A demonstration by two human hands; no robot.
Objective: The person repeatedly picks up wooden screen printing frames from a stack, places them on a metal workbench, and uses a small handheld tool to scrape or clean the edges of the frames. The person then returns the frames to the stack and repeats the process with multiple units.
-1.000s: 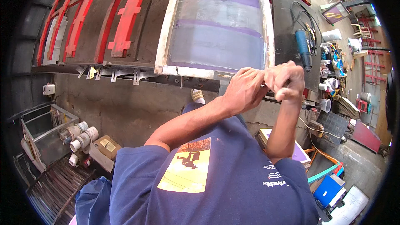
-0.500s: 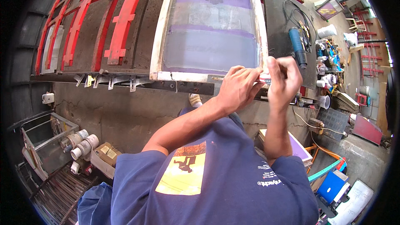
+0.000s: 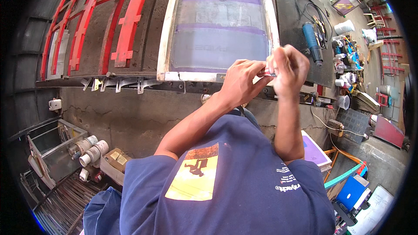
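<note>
Over the near right corner of a white wooden-framed screen (image 3: 164, 56), my two hands meet. Its mesh carries purple and grey bands. My left hand (image 3: 243, 81) is closed, pinching a small red-and-white thing (image 3: 266, 72) whose kind I cannot make out. Close against it, my right hand (image 3: 290, 72) is slightly smeared by motion. The right fingers are curled together at the thing's other end, and they hide part of it.
A blue power tool (image 3: 311, 43) with a black cable lies on the dark board (image 3: 285, 21) right of the screen. Red slatted racks (image 3: 125, 35) stand at left. White buckets (image 3: 93, 152) sit lower left. A purple panel (image 3: 314, 150) leans by my right elbow.
Both hands have shifted slightly left and up, still together around the small thing. My right wrist has turned, and the view has moved a little.
</note>
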